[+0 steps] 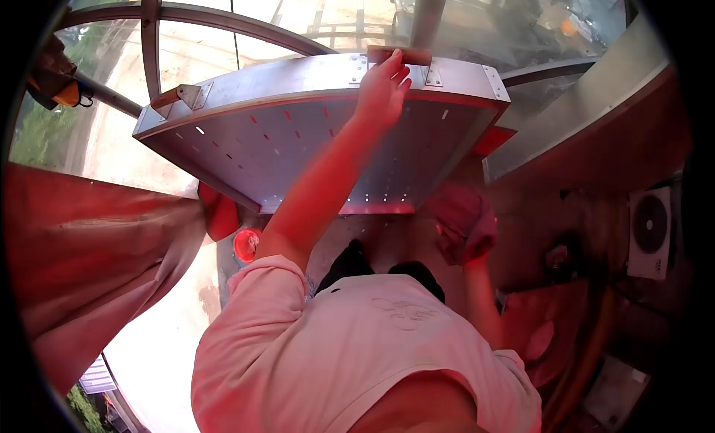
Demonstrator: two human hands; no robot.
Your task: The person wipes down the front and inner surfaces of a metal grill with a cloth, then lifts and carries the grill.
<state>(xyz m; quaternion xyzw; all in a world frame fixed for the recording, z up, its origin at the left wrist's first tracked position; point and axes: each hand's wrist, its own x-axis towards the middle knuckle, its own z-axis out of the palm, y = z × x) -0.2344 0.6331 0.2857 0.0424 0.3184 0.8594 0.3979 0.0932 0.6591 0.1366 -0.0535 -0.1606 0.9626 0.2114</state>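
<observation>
A large metal panel box (298, 135) with rows of small slots stands in front of me. Over its top edge reaches my left hand (385, 87), fingers apart, resting at a brown handle (417, 57) between metal brackets. Lower on the right, my right hand (480, 247) is wrapped in or round a reddish cloth (465, 213), beside the box's right side. The cloth hides part of those fingers.
A red bucket (247, 244) stands on the floor at left. Red sheeting (97, 247) hangs on the left. Window frames (151, 46) lie beyond the box. A fan unit (649, 228) is at the right.
</observation>
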